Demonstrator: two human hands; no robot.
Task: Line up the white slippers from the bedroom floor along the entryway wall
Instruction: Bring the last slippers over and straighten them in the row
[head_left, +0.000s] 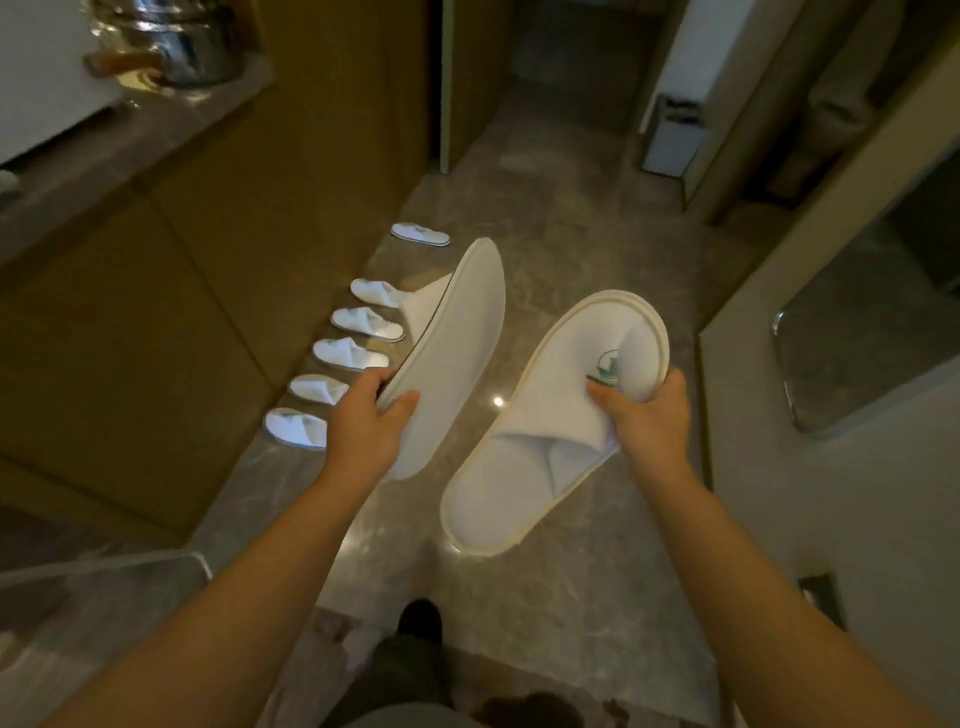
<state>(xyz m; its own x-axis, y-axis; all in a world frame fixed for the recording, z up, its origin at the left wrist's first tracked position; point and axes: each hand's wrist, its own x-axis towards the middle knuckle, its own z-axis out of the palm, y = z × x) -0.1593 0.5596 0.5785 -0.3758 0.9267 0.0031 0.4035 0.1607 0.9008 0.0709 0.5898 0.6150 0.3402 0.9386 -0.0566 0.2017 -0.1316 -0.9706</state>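
The left hand (366, 415) is pinched around the edge of one white slipper (447, 358), tilted so mostly its smooth, flat sole shows, thumb on the sole side and fingers tucked behind. The right hand (647, 415) grips a second slipper (524, 467) by its soft terry strap, thumb pressed into the fabric, footbed facing up. That one's got a fluffy towel-like lining, a cream piped rim and a little greenish logo on the strap. Both are held up in the air above the floor.

Just past the left hand, five more slippers (350, 354) sit in a neat row on the floor, tight against the wood-panelled cabinet wall (218, 270), open-toe crossover straps, same rounded oval shape. A sixth one (420, 234) lies farther along, apart from the row.

The floor (597, 249) is glossy grey-brown marble-look stone with a bright light spot reflecting between the hands. Up left of the hands there's a stone-topped surface (156, 130) with a shiny metal pot (182, 47), pretty blurry.
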